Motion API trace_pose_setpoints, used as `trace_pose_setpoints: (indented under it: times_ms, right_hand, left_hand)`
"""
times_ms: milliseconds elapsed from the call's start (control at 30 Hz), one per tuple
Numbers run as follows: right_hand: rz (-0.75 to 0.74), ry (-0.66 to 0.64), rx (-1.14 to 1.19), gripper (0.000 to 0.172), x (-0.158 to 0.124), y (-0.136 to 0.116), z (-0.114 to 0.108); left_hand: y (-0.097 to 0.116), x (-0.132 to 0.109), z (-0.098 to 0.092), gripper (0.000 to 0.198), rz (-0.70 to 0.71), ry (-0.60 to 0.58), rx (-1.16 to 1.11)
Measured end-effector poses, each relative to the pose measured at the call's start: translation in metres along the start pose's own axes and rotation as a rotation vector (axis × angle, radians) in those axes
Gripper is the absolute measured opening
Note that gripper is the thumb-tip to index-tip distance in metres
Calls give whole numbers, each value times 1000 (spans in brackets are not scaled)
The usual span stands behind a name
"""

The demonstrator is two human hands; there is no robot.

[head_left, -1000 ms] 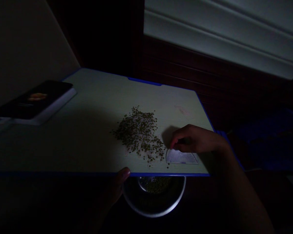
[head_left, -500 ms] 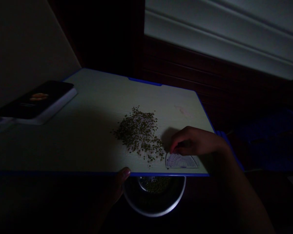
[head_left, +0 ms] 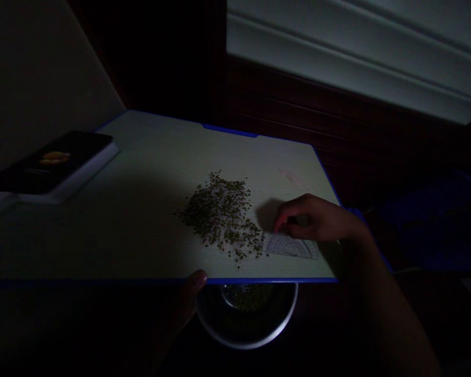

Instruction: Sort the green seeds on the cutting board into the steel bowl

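Note:
The scene is very dark. My right hand (head_left: 317, 219) rests on the pale table (head_left: 141, 209) with its fingers curled onto a clear plastic protractor (head_left: 290, 246), whose left edge lies against a heap of small green grains (head_left: 223, 214). My left hand (head_left: 186, 303) is below the table's front edge and grips the rim of a metal bowl (head_left: 246, 317); only its thumb shows clearly. The bowl holds some of the same grains.
A dark book or box with an orange mark (head_left: 51, 165) lies at the table's left side. The table has a blue edge (head_left: 270, 280). Dark wooden panelling and a pale ledge (head_left: 357, 68) stand behind.
The protractor has tilted and moved a little up and left against the grain heap with my right hand. My left hand and the bowl stayed put.

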State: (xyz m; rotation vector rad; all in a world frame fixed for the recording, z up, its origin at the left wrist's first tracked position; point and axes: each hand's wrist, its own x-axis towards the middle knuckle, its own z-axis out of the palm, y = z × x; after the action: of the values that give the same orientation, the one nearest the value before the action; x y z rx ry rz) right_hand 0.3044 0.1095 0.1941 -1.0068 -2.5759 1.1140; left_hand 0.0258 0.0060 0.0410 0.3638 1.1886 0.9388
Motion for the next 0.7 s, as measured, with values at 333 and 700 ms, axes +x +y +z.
trace_pose_setpoints:
  times_ms: [333,700]
  right_hand:
    - [-38,-144,39,16,8,-4,13]
    - [-103,-140,54,17,5,-8,11]
  left_hand:
    - [-3,-4,1,37,4,70,-146]
    - [0,-6,2,36,5,84,-137]
